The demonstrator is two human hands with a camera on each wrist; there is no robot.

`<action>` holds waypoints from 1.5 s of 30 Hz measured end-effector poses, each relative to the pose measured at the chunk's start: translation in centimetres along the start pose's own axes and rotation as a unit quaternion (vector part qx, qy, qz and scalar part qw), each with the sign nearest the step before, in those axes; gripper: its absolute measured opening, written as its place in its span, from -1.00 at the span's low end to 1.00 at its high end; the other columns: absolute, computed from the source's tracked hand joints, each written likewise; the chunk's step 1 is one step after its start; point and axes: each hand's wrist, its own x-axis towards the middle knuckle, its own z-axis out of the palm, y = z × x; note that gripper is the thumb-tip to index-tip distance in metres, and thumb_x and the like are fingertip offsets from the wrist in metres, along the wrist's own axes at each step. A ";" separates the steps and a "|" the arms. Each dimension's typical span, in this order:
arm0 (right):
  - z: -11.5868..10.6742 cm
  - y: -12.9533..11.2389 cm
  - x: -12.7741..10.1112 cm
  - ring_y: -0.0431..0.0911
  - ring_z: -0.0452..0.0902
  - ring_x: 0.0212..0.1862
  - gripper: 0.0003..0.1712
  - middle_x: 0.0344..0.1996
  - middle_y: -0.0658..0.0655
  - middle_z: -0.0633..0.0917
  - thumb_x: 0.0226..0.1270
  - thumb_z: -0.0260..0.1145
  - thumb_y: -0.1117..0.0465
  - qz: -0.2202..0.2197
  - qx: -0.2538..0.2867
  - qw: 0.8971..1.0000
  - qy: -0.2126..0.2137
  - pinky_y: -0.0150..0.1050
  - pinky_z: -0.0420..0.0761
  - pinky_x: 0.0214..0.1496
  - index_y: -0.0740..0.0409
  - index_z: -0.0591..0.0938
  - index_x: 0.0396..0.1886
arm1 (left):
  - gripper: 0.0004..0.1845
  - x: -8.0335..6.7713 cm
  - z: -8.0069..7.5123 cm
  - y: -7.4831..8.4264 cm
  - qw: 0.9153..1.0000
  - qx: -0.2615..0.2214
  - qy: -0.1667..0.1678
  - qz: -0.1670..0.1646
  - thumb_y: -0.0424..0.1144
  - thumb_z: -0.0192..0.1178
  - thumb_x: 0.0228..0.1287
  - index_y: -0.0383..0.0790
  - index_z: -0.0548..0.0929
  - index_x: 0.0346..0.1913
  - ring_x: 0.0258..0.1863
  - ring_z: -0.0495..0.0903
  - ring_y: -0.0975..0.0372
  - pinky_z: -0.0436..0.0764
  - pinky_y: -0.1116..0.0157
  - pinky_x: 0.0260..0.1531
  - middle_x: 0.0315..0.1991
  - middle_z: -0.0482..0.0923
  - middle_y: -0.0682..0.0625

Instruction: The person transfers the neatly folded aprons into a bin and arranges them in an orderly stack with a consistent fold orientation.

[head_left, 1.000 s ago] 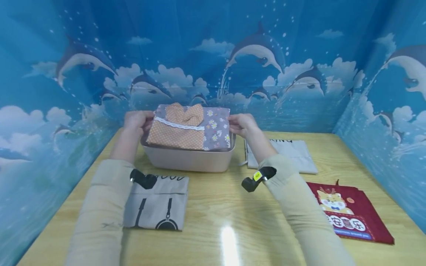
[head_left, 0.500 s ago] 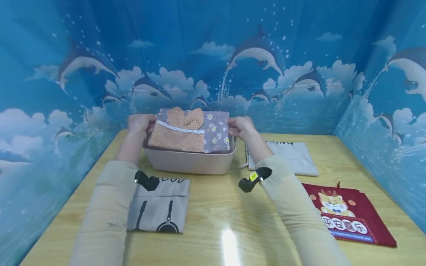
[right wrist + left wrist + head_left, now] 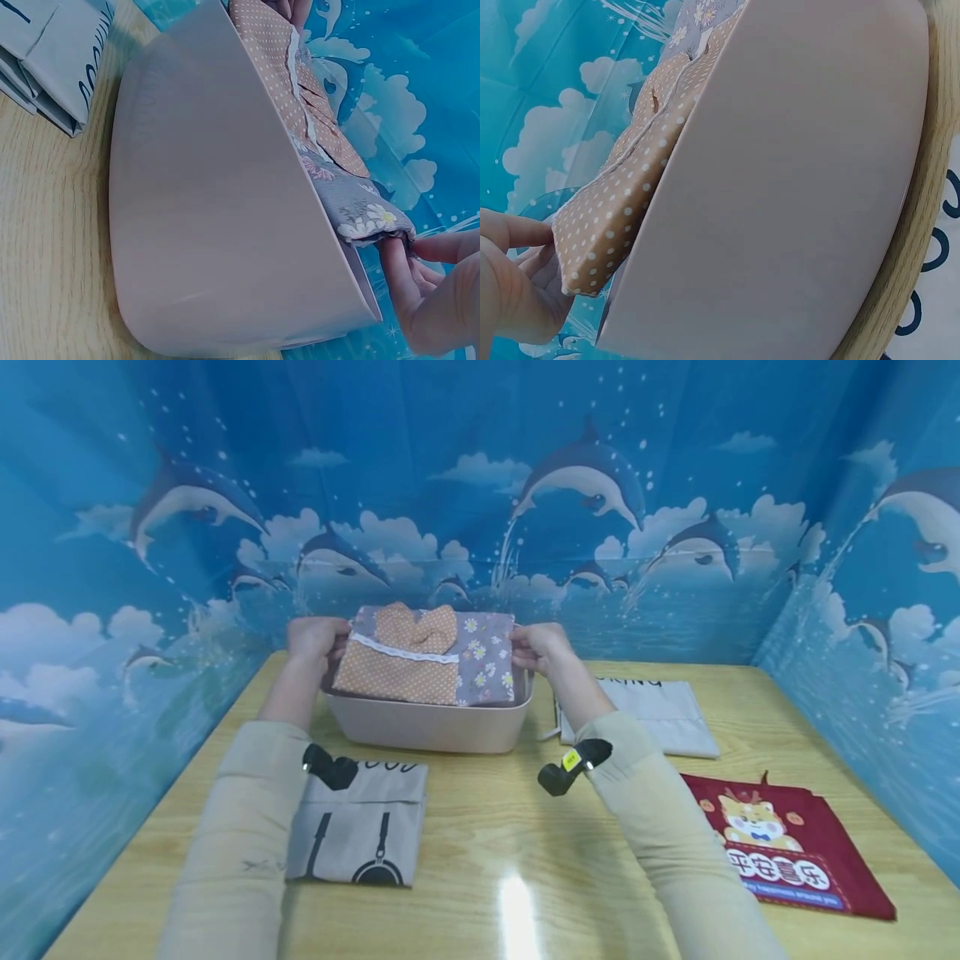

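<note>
A folded cloth [image 3: 420, 656], part orange polka-dot with a bow and lace strip, part grey-purple with daisies, lies tilted in the mouth of a pale pinkish bin [image 3: 431, 727]. Its left edge is pinched by my left hand [image 3: 315, 637]; in the left wrist view the thumb and fingers meet at the polka-dot corner [image 3: 592, 255]. On the other side my right hand [image 3: 543, 646] pinches the daisy-print edge [image 3: 375, 221], as the right wrist view shows. The cloth's front edge sits just inside the bin's rim. Whatever lies beneath it is hidden.
A folded grey cloth [image 3: 360, 831] with black print lies front left. Behind my right forearm is a folded pale cloth [image 3: 660, 714] with lettering. A red folded cloth [image 3: 787, 843] with a cartoon animal lies at the right. Dolphin-print curtains [image 3: 465, 485] surround the wooden table [image 3: 465, 835].
Both hands and the cloth shift slightly lower in the head view over the first half second, then barely move. The grip on both edges stays the same.
</note>
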 end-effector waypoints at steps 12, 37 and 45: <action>0.2 0.0 -0.7 0.08 0.52 0.06 -0.55 0.07 0.32 0.54 0.34 0.11 0.37 -0.041 -0.017 0.999 -0.030 -0.22 0.61 -0.07 0.36 0.39 0.21 | -0.55 -0.3 -1.0 0.5 1.000 -0.018 -0.020 -0.015 -0.46 0.06 0.21 -0.43 0.41 0.20 -0.61 0.60 0.33 0.63 0.33 -0.24 -0.39 0.59 -0.07; 0.8 1.5 -1.5 0.04 0.53 0.00 -0.56 0.02 0.20 0.60 0.37 0.11 0.07 -0.295 -0.470 0.832 -0.016 -0.09 0.54 0.01 0.19 0.52 0.14 | -0.48 -2.1 0.2 0.6 0.901 0.380 -0.060 0.201 0.11 0.03 0.29 -0.19 0.33 -0.68 -0.77 0.16 0.30 0.23 0.37 -0.72 -0.80 0.18 0.12; 0.6 1.9 -1.9 0.04 0.55 -0.06 -0.55 -0.04 0.18 0.63 0.36 0.12 0.00 -0.342 -0.506 0.792 -0.009 -0.08 0.53 -0.01 0.17 0.54 0.11 | -0.56 -2.8 0.4 0.3 0.881 0.419 -0.069 0.209 0.13 0.02 0.30 -0.22 0.42 -0.45 -0.63 0.30 0.22 0.35 0.30 -0.59 -0.64 0.30 0.03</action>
